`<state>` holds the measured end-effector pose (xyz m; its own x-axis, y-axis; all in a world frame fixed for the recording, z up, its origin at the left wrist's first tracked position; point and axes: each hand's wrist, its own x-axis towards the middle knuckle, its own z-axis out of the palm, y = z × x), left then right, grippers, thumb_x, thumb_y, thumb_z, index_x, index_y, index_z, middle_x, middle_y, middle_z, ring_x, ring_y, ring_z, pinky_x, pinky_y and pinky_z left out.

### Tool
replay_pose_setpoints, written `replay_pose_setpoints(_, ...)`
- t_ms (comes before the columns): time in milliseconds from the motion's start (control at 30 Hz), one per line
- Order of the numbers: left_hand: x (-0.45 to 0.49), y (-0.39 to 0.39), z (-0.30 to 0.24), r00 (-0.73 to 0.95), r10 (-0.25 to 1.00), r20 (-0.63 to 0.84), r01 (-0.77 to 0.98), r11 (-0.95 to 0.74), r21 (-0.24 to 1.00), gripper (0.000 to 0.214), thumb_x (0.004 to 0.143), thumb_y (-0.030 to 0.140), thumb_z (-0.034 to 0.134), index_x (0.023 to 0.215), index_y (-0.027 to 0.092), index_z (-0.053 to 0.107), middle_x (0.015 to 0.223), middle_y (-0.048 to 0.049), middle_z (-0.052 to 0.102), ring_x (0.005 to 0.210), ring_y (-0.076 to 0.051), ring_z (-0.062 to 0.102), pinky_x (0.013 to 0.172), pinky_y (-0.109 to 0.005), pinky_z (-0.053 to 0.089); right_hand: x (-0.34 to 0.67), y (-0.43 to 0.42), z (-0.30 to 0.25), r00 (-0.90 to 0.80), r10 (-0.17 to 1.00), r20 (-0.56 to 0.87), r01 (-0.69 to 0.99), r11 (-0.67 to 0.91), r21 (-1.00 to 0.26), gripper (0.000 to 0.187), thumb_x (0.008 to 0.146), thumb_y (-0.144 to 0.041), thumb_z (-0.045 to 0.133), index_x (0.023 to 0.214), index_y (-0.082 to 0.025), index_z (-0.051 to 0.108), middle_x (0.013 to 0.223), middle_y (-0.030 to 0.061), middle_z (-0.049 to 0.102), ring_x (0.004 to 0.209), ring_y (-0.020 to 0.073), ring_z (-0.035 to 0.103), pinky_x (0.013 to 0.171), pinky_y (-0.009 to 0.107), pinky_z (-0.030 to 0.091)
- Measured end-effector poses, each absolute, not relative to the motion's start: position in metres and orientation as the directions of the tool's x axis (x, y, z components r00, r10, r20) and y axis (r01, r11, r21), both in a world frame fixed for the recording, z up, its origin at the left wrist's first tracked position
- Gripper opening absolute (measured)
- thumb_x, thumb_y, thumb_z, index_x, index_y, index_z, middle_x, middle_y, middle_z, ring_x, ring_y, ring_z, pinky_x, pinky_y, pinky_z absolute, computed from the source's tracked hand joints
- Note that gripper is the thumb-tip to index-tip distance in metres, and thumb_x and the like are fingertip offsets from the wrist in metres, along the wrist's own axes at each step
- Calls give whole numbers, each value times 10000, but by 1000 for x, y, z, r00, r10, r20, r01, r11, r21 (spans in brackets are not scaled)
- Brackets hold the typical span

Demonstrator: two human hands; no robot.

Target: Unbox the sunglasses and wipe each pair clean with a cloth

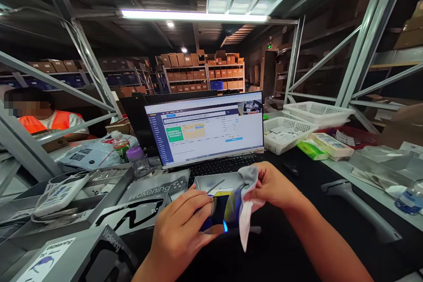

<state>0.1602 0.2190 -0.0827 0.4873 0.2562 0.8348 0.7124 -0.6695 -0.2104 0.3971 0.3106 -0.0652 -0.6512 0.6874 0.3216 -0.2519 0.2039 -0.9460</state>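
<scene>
Above the counter's (pixel 313 238) front edge, left grip (pixel 180 224) clamps a glossy dark device (pixel 220 212), right grip (pixel 274 187) pinches a cloth (pixel 246 202) on it; wiping seems underway, unfinished.

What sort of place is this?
Probably a warehouse packing or checking station: steel racks of cardboard boxes behind, a monitor showing a software form, a handheld scanner lying nearby. The left hand holds a dark device, the right hand a grey cloth.
</scene>
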Motion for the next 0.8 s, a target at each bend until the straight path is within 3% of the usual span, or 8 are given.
replay_pose_setpoints(200,165,222,-86,440,299,847,743,-651,-156,164,863,225,729,971,149,633,948,-67,700,936,-179,670,934,-348,572,386,327,-75,-440,860,260,-400,72,-914,444,453,-322,973,636,-153,606,574,-53,574,516,94,511,525,215,405)
replay_pose_setpoints(333,160,223,-87,389,282,877,778,-611,-148,144,862,154,711,972,146,618,969,-84,683,944,-190,654,833,-320,575,398,344,-69,-67,938,341,-504,263,-823,426,482,-346,969,723,-170,665,658,-23,668,585,138,608,604,264,501)
replay_pose_setpoints(500,154,220,-87,314,228,922,857,-486,-172,250,784,84,779,979,127,628,990,-98,669,964,-212,649,849,-344,560,424,355,-65,220,890,398,-541,451,-710,441,549,-427,952,789,-215,648,749,-46,697,689,125,651,689,227,514)
replay_pose_setpoints(600,154,217,-86,292,195,936,877,-445,-181,289,764,84,800,997,116,632,987,-100,665,966,-217,646,856,-349,549,425,353,-68,150,910,385,-537,402,-741,445,598,-505,918,816,-221,656,740,-9,719,691,184,685,661,278,536)
replay_pose_setpoints(700,157,214,-85,282,153,947,876,-444,-189,312,771,193,822,993,94,627,980,-112,654,958,-222,639,863,-353,540,411,345,-72,24,921,388,-475,352,-807,466,706,-625,807,913,-226,682,767,27,737,760,244,705,663,321,549)
replay_pose_setpoints(800,159,211,-84,285,115,952,871,-445,-207,323,787,274,809,964,75,625,956,-120,641,948,-223,632,866,-347,538,388,332,-79,-51,920,388,-395,338,-854,489,733,-666,760,904,-215,686,785,40,735,764,247,693,651,312,540)
